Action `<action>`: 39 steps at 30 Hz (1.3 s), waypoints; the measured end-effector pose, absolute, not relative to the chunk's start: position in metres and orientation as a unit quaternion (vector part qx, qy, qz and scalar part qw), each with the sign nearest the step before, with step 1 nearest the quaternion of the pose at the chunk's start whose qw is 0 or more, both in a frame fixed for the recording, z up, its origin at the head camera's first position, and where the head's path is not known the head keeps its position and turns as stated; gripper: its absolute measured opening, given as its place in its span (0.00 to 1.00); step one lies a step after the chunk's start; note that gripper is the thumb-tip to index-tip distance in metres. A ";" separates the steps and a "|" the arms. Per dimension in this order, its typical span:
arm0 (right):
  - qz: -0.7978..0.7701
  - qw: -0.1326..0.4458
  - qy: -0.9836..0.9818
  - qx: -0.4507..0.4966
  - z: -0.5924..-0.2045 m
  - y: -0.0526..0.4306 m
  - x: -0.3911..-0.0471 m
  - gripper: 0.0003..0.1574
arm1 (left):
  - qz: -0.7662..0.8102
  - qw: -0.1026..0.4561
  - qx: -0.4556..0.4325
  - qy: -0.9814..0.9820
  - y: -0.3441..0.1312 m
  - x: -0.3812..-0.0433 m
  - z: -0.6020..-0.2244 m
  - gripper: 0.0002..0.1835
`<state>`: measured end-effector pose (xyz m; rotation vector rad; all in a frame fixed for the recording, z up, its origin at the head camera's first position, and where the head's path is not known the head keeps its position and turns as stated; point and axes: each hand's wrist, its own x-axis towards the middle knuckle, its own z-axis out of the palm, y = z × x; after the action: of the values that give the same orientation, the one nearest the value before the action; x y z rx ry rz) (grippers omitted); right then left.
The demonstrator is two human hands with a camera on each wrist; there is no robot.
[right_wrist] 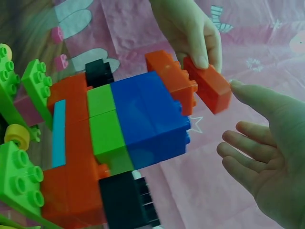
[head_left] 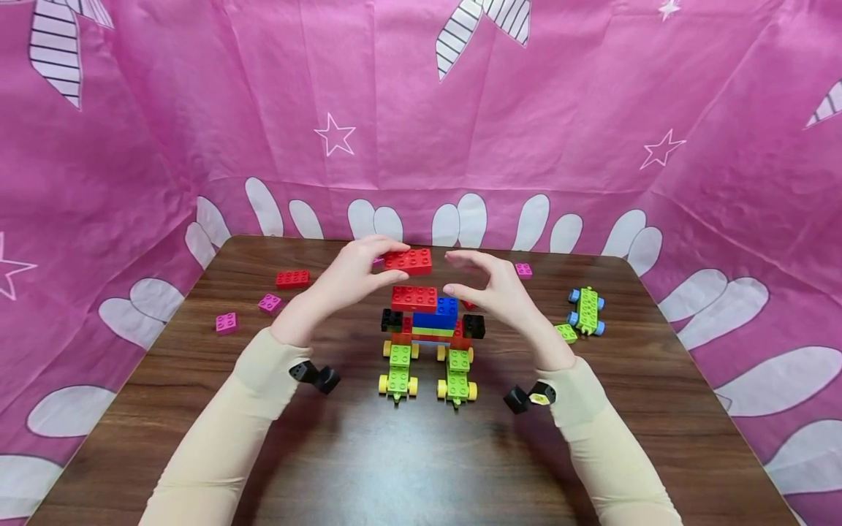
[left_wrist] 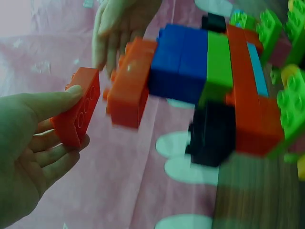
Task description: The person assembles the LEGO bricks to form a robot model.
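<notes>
My left hand (head_left: 355, 274) pinches a red brick (head_left: 409, 261) between thumb and fingers, holding it above a toy built of bricks. In the left wrist view, that brick (left_wrist: 82, 107) shows its hollow underside towards the model. On top of the model lies another red brick (head_left: 413, 298), beside blue bricks (head_left: 435, 315), whose studs show at the right. Below come green and red layers, with a black brick (head_left: 392, 320) at either side and two green wheeled bases (head_left: 399, 371). Across from the held brick, my right hand (head_left: 490, 283) is spread, nothing in its fingers.
A loose red brick (head_left: 292, 279) and small pink bricks (head_left: 226, 323) lie at the left of the wooden table (head_left: 368, 467). To the right are a green wheeled base (head_left: 588, 310) with blue wheels and a green brick (head_left: 566, 333). Pink cloth (head_left: 408, 146) hangs behind the table.
</notes>
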<state>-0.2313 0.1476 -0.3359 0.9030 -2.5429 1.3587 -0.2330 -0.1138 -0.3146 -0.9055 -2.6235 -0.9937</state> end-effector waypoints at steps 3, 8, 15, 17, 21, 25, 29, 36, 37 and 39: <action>0.447 0.063 -0.841 0.299 -0.331 0.147 -0.230 0.32 | -0.337 0.092 -0.314 -0.883 -0.102 -0.231 -0.313 0.23; 0.440 0.069 -0.844 0.298 -0.325 0.147 -0.228 0.33 | -0.342 0.080 -0.323 -0.879 -0.086 -0.228 -0.312 0.23; 0.417 0.068 -0.857 0.294 -0.322 0.150 -0.228 0.29 | -0.342 0.082 -0.345 -0.870 -0.071 -0.228 -0.314 0.24; 0.417 0.061 -0.860 0.288 -0.322 0.151 -0.228 0.29 | -0.342 0.084 -0.346 -0.870 -0.068 -0.227 -0.315 0.24; 0.412 0.050 -0.866 0.279 -0.322 0.153 -0.227 0.28 | -0.343 0.089 -0.341 -0.871 -0.063 -0.227 -0.317 0.24; 0.412 0.039 -0.869 0.273 -0.322 0.155 -0.227 0.28 | -0.347 0.089 -0.338 -0.870 -0.061 -0.227 -0.319 0.25; 0.417 0.028 -0.869 0.265 -0.325 0.157 -0.228 0.27 | -0.358 0.085 -0.336 -0.867 -0.060 -0.227 -0.322 0.26; 0.417 0.028 -0.873 0.252 -0.331 0.162 -0.228 0.25 | -0.369 0.073 -0.334 -0.864 -0.062 -0.228 -0.329 0.26; 0.416 0.032 -0.873 0.251 -0.332 0.163 -0.228 0.25 | -0.370 0.071 -0.333 -0.864 -0.062 -0.229 -0.330 0.25; 0.415 0.037 -0.875 0.248 -0.333 0.165 -0.227 0.24 | -0.370 0.067 -0.330 -0.866 -0.063 -0.229 -0.331 0.24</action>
<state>-0.2273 0.1650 -0.3335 0.7624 -2.6849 1.2728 -0.2292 -0.0630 -0.3310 -0.9947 -2.6095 -1.1163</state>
